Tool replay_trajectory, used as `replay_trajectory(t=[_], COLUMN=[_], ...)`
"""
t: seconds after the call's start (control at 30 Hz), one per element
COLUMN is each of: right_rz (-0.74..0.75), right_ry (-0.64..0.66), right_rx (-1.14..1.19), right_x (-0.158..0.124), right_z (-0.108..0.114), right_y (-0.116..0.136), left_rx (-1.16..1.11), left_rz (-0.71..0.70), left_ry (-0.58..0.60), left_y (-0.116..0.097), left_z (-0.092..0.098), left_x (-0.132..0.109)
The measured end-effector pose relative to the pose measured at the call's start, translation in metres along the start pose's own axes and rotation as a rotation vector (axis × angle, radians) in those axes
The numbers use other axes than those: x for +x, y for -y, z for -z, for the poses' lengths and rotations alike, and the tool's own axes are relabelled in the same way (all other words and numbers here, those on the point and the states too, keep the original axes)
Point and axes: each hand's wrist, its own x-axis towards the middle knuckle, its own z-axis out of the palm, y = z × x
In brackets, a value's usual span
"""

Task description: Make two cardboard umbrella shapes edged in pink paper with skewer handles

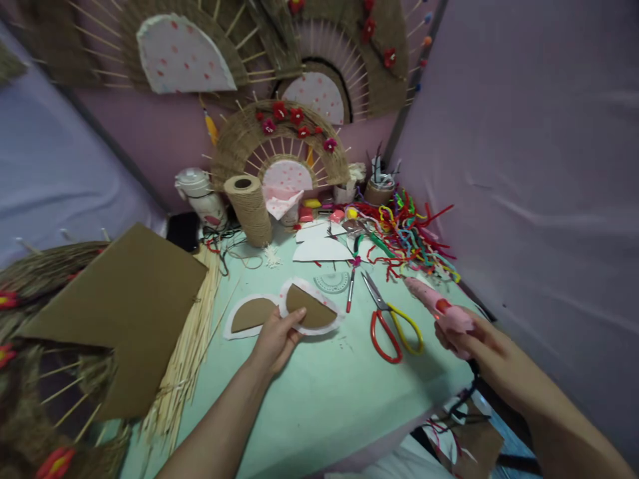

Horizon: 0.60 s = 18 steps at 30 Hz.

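My left hand [279,334] pinches the edge of a cardboard half-circle [312,309] that lies on a larger white piece of spotted fabric. Its thumb presses on the cardboard, just above the table. Beside it, a second cardboard half-circle [253,314] on a white backing rests flat, partly overlapped by the held one. In my right hand [472,339] is a pink hot glue gun [439,305], its nozzle pointing up and left over the table's right side. Between the hands lie open scissors [384,316] with one red and one yellow handle.
A red-capped pen [351,289] and a clear protractor [331,282] lie behind the hands. Further back are a twine spool [248,211], a lidded bottle [201,198] and tangled pipe cleaners [409,229]. Thin sticks [192,339] and a cardboard sheet [134,313] cover the left side.
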Motion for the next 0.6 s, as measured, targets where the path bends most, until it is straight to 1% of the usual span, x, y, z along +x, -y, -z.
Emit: replay_trajectory(t=[0.1, 0.17, 0.2, 0.23, 0.33, 0.43, 0.6], right_rz=[0.111, 0.2, 0.229, 0.24, 0.245, 0.315, 0.399], right_ry=[0.094, 0.17, 0.186, 0.181, 0.079, 0.008, -0.044], right_rx=[0.105, 0.14, 0.153, 0.164, 0.177, 0.121, -0.01], right_x=[0.001, 0.001, 0.001, 0.001, -0.001, -0.001, 0.001], right_z=[-0.033, -0.056, -0.069, -0.08, -0.109, -0.123, -0.128], right_y=[0.021, 0.034, 0.039, 0.042, 0.042, 0.038, 0.036], left_rx=[0.002, 0.004, 0.005, 0.006, 0.02, 0.055, 0.213], left_rz=[-0.041, -0.062, -0.07, -0.074, -0.082, -0.095, -0.183], left_ry=[-0.011, -0.019, -0.019, -0.02, -0.037, -0.049, 0.015], left_y=[0.003, 0.004, 0.004, 0.005, 0.006, 0.009, 0.016], left_z=[-0.002, -0.003, -0.004, -0.005, -0.008, -0.006, 0.004], left_x=[-0.002, -0.004, -0.004, -0.005, -0.006, -0.006, -0.001])
